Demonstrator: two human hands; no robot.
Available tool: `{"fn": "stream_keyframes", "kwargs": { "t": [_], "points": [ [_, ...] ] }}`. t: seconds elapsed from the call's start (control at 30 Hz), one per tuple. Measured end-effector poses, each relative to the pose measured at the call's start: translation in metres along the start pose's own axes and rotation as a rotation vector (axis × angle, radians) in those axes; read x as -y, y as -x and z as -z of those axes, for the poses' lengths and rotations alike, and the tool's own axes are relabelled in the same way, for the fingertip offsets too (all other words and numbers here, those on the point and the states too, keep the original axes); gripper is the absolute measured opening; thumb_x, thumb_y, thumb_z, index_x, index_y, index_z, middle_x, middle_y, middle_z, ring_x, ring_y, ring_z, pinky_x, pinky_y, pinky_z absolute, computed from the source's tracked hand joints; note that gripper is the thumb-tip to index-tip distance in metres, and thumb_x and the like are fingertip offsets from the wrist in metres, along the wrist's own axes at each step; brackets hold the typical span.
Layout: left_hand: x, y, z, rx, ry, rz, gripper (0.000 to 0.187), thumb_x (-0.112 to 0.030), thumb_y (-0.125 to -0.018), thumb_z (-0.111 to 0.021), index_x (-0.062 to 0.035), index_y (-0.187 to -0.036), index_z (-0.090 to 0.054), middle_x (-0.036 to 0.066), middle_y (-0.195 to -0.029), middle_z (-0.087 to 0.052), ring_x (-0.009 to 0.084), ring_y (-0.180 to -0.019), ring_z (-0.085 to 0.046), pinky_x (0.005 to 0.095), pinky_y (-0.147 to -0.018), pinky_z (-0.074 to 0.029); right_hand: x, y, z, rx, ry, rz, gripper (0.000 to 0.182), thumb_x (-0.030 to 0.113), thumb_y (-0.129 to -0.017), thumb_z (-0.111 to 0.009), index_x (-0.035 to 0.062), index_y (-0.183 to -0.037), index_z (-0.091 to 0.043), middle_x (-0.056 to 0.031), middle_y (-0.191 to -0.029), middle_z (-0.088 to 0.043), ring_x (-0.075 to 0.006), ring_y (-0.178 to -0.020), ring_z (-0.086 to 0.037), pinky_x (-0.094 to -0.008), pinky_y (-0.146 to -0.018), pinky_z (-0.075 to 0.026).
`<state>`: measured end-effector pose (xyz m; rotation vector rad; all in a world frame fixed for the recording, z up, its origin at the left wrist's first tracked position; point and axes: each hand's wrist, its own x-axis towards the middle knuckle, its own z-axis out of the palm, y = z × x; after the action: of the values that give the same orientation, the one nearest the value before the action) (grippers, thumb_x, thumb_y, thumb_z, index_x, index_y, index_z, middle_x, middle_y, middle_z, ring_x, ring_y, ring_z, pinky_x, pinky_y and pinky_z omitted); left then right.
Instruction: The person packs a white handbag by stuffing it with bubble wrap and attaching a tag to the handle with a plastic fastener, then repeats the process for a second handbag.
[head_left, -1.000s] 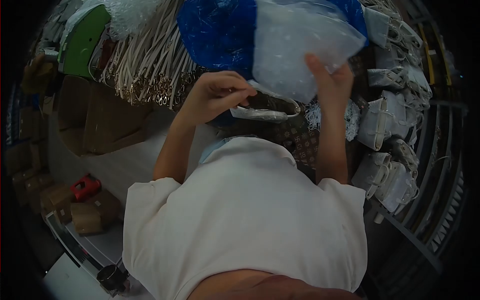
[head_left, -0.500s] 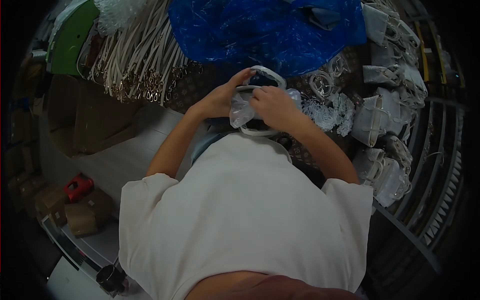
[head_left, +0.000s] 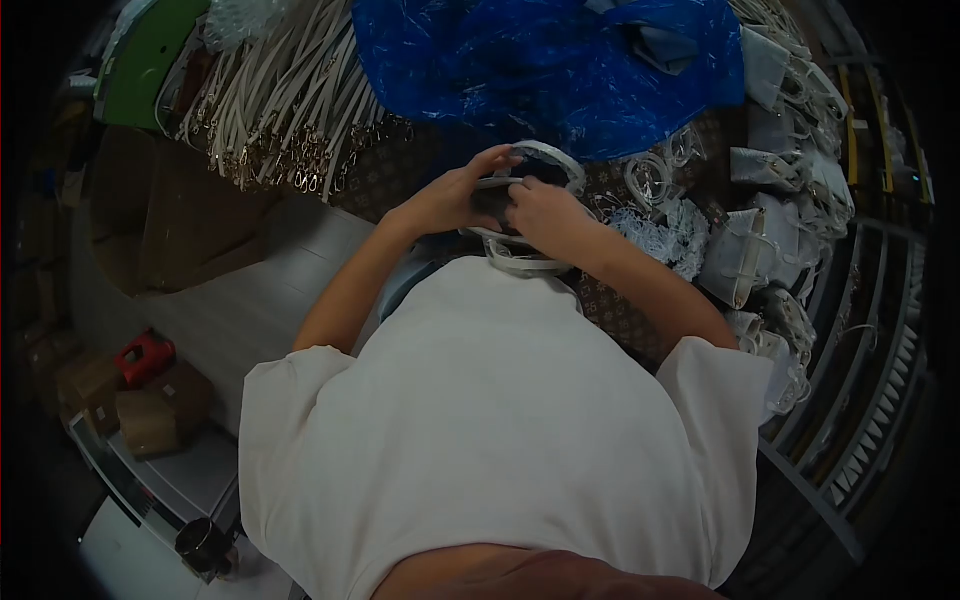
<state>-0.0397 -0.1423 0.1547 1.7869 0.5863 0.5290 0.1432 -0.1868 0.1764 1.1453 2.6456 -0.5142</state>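
A white bag (head_left: 515,238) with wrapped loop handles stands close against my body, its mouth dark and open. My left hand (head_left: 450,200) is at its left side, thumb and fingers closed on the bag's rim. My right hand (head_left: 548,212) is at the right of the mouth, fingers bent together over the rim; what they pinch is too small to make out. One wrapped white handle (head_left: 552,157) arches beyond my hands, another (head_left: 525,264) hangs on the near side, by my shirt.
Beyond my hands lies blue plastic sheeting (head_left: 540,75). Pale straps (head_left: 290,100) with metal clasps are heaped at the left. Wrapped white bags (head_left: 740,255) line the right side, near white cords (head_left: 665,232). Brown cartons (head_left: 150,422) and a red object (head_left: 145,358) are lower left.
The clear plastic that was bunched under my hands at the bag's mouth is no longer visible, and the dark opening shows. My right hand has shifted slightly right. The whole view has shifted a little.
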Motion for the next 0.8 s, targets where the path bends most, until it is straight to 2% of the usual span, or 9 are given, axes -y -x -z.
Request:
{"fn": "stream_keyframes", "kwargs": {
  "t": [0.07,0.13,0.17,0.27,0.33,0.47,0.6,0.67,0.8],
  "points": [
    [-0.004,-0.002,0.003,-0.011,0.05,0.005,0.088,-0.003,-0.064,-0.074,-0.0176,-0.136,-0.026,0.01,-0.129,-0.045,0.0257,-0.122,-0.04,0.0393,-0.096,-0.041,-0.005,-0.004,-0.017,0.139,0.018,-0.058,0.021,0.017,-0.081,-0.051,0.0033,-0.096,-0.058,-0.0131,-0.092,-0.059,-0.0306,-0.078,-0.06,-0.0346,-0.074,-0.049],
    [-0.005,0.002,0.015,-0.071,0.007,-0.09,0.06,-0.001,-0.065,-0.072,-0.0113,-0.12,-0.05,0.011,-0.114,-0.057,0.0249,-0.111,-0.05,0.0381,-0.089,-0.045,-0.023,-0.014,-0.064,-0.09,-0.257,0.029,0.024,0.019,-0.083,-0.048,0.0043,-0.1,-0.058,-0.0145,-0.098,-0.06,-0.0293,-0.081,-0.061,-0.0348,-0.075,-0.049],
    [-0.013,0.002,0.022,-0.067,0.004,-0.083,0.06,-0.001,-0.065,-0.072,-0.0113,-0.12,-0.05,0.011,-0.114,-0.057,0.0249,-0.111,-0.05,0.0381,-0.089,-0.045,-0.018,-0.016,-0.04,0.111,-0.191,-0.021,0.027,0.018,-0.085,-0.046,0.0049,-0.105,-0.057,-0.0165,-0.103,-0.059,-0.0284,-0.087,-0.061,-0.0354,-0.078,-0.047],
    [-0.036,0.007,0.025,-0.09,-0.194,0.104,0.025,-0.002,-0.07,-0.066,-0.0049,-0.094,-0.063,0.008,-0.095,-0.062,0.0212,-0.093,-0.058,0.0358,-0.078,-0.048,-0.019,-0.026,-0.057,-0.022,-0.225,0.077,0.027,0.013,-0.085,-0.041,0.0051,-0.105,-0.057,-0.0187,-0.099,-0.061,-0.0306,-0.091,-0.06,-0.0374,-0.082,-0.046],
    [-0.042,-0.004,0.007,0.213,-0.759,-0.032,0.011,-0.004,-0.072,-0.06,-0.0038,-0.081,-0.065,0.007,-0.087,-0.062,0.02,-0.08,-0.059,0.0349,-0.069,-0.048,-0.018,-0.02,-0.061,-0.07,-0.233,0.036,0.027,0.012,-0.085,-0.041,0.0039,-0.105,-0.057,-0.0189,-0.1,-0.061,-0.0298,-0.093,-0.059,-0.0371,-0.085,-0.044],
    [-0.038,-0.036,-0.034,0.677,-1.262,0.304,0.012,-0.006,-0.07,-0.059,-0.004,-0.08,-0.066,0.01,-0.082,-0.061,0.0247,-0.076,-0.058,0.0369,-0.065,-0.047,-0.023,-0.031,-0.084,0.062,-0.093,-0.029,0.028,0.009,-0.084,-0.04,0.0032,-0.104,-0.057,-0.0176,-0.104,-0.06,-0.0281,-0.097,-0.058,-0.0371,-0.091,-0.039],
    [-0.043,-0.035,-0.022,0.645,-1.256,0.282,0.01,-0.009,-0.071,-0.061,-0.0046,-0.078,-0.065,0.01,-0.081,-0.061,0.0244,-0.079,-0.055,0.0352,-0.066,-0.046,-0.019,-0.017,-0.073,-0.004,0.299,0.018,0.028,0.009,-0.083,-0.042,0.0054,-0.104,-0.059,-0.0153,-0.104,-0.06,-0.0275,-0.096,-0.058,-0.0364,-0.089,-0.041],
    [-0.039,-0.024,0.001,0.566,-0.962,0.132,0.006,-0.008,-0.073,-0.062,-0.0045,-0.077,-0.065,0.009,-0.082,-0.06,0.0236,-0.079,-0.053,0.0332,-0.068,-0.045,-0.017,-0.013,-0.054,-0.036,-0.415,-0.067,0.027,0.014,-0.083,-0.047,0.0055,-0.106,-0.058,-0.0134,-0.104,-0.06,-0.0264,-0.096,-0.058,-0.0351,-0.087,-0.043],
    [-0.027,0.007,0.013,0.326,-0.611,-0.008,0.007,-0.004,-0.073,-0.063,-0.0036,-0.08,-0.064,0.008,-0.083,-0.059,0.0233,-0.081,-0.05,0.0326,-0.069,-0.044,-0.013,-0.008,-0.025,0.164,-0.663,-0.155,0.03,0.018,-0.083,-0.054,0.0045,-0.109,-0.057,-0.0136,-0.105,-0.06,-0.0256,-0.097,-0.057,-0.0329,-0.086,-0.044]
  ]
}}
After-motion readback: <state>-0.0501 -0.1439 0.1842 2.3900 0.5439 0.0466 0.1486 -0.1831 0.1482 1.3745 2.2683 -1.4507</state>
